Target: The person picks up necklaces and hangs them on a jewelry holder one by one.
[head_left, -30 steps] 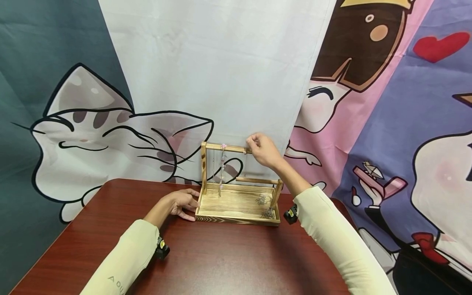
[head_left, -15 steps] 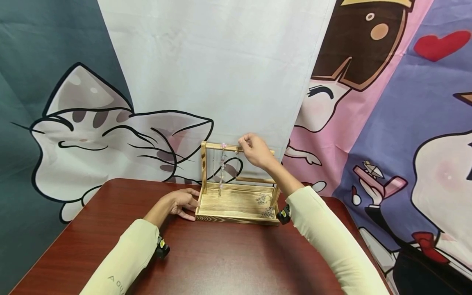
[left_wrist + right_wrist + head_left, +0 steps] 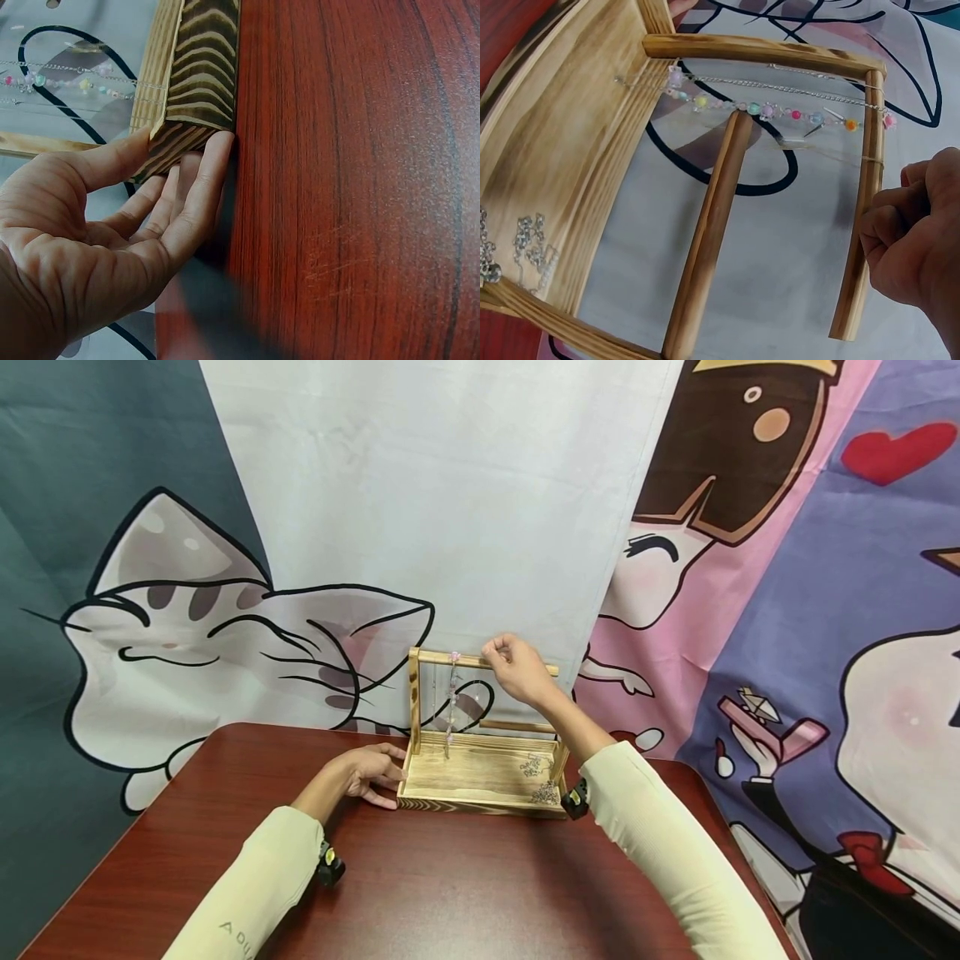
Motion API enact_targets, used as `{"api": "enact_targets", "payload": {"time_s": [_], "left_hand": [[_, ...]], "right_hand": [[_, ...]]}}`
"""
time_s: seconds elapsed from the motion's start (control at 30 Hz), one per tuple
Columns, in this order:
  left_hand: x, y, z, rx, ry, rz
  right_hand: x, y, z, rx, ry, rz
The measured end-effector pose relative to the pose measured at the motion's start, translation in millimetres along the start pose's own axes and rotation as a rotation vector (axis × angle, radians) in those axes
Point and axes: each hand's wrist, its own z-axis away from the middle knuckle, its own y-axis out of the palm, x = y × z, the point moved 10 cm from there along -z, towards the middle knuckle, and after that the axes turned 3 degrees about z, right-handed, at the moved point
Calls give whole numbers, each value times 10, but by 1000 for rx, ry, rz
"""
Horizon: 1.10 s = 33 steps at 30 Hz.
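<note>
A wooden jewelry stand (image 3: 465, 772) with a tray base sits on the table. My left hand (image 3: 372, 774) grips its left end, thumb at the tray rim and fingers against the outer side. My right hand (image 3: 525, 672), fingers curled, is at the upper bar (image 3: 862, 225); whether it pinches anything is hidden. Just beside these fingers, a thin necklace (image 3: 873, 159) loops over the bar. A pastel beaded necklace (image 3: 796, 115) and a silver chain (image 3: 802, 94) hang farther left on it. Tangled silver chains (image 3: 534, 766) lie at the tray's right end.
A shorter, lower bar (image 3: 712, 232) juts from the stand's right post. The reddish-brown table (image 3: 465, 877) extends in front. Behind it hangs a cloth backdrop (image 3: 450, 510) with cartoon figures.
My right hand has moved left along the upper bar, and the thin necklace beside it has shifted left too. My left hand has stayed on the stand.
</note>
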Motion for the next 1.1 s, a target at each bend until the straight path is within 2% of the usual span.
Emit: {"api": "enact_targets", "payload": {"time_s": [0.47,1.1], "left_hand": [[-14,-2,2,-8,-2,1],[1,-1,22,-10,2,2]], "right_hand": [[-81,-45,84,-39,-38,-37],[-267,25,267,-50,-53,-97]]}}
